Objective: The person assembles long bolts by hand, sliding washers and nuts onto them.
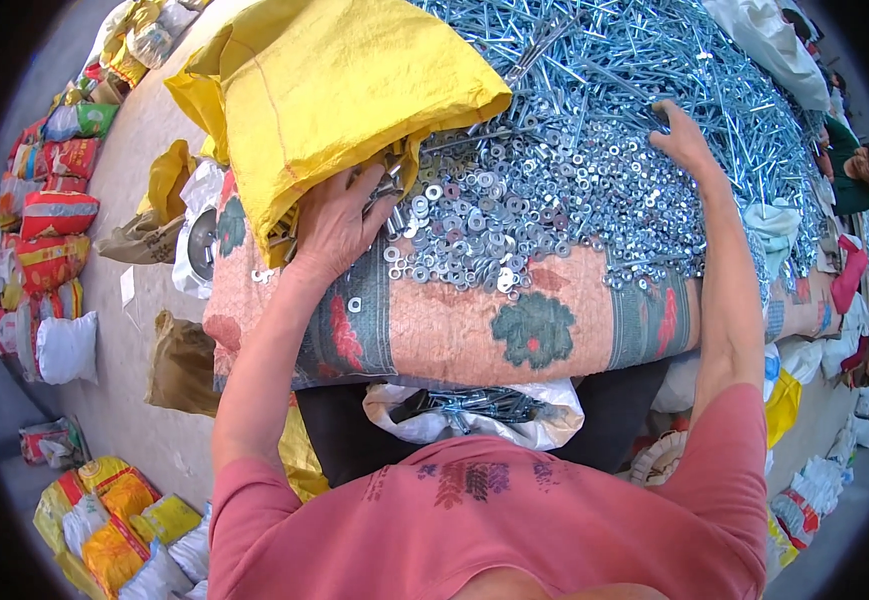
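A mound of shiny nuts and flat washers [554, 190] covers a padded floral cloth [454, 340], with a heap of long bluish-silver bolts [644, 50] behind it. At the mouth of a yellow woven sack [354, 75], my left hand [339, 222] is closed around several silvery metal pieces [386, 190], whose exact kind is partly hidden by the fingers. My right hand [684, 142] reaches over the far right of the mound where nuts meet bolts. Its thumb and forefinger are apart, and I see nothing held between them.
A white sack [474, 435] holding bolts sits between my knees, below the cloth's edge. Colourful filled bags [59, 215] line the floor at left, with more [119, 520] at lower left. A co-worker [849, 165] is at the far right.
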`<state>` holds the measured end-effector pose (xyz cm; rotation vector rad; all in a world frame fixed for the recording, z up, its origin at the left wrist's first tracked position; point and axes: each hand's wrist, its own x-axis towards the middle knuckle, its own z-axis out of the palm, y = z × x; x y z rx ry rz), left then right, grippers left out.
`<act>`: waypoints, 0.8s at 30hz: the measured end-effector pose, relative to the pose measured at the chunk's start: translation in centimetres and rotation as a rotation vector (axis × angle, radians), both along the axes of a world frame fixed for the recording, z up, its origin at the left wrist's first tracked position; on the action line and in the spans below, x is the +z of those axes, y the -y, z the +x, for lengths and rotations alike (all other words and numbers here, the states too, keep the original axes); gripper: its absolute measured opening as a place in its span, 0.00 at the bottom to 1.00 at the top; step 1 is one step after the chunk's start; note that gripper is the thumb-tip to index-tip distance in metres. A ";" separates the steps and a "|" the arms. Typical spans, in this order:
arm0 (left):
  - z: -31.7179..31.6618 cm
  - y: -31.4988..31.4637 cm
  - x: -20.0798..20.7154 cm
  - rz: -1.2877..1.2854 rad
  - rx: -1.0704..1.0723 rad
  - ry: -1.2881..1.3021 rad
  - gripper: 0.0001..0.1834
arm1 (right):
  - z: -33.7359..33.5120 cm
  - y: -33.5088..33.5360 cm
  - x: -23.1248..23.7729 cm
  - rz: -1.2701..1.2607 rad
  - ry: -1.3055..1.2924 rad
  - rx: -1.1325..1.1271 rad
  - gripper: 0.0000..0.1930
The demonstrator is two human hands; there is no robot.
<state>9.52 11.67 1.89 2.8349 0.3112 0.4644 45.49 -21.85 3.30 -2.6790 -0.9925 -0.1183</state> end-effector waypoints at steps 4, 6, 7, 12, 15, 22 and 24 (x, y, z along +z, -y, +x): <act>0.1 -0.1 -0.4 0.024 0.009 0.009 0.22 | 0.2 0.1 -0.7 0.077 0.014 0.036 0.22; -0.3 -0.3 -0.4 0.039 0.008 0.006 0.22 | -0.2 0.0 0.8 -0.108 -0.011 0.116 0.20; -0.1 -0.3 -0.4 0.028 0.010 0.006 0.23 | -0.1 0.1 0.9 -0.112 -0.014 0.118 0.20; 0.3 -0.3 -0.4 0.040 0.012 0.041 0.24 | 0.1 -0.3 0.7 -0.249 0.234 0.113 0.19; 0.1 -0.3 -0.8 0.055 0.023 0.058 0.24 | -0.1 -0.2 0.3 -0.259 0.265 0.156 0.20; 0.5 0.2 0.6 -0.048 0.084 -0.112 0.28 | 0.7 1.2 -0.4 -0.174 0.253 0.324 0.18; 0.2 0.0 0.2 -0.043 0.085 -0.103 0.28 | 0.5 1.2 -0.4 -0.128 0.294 0.364 0.14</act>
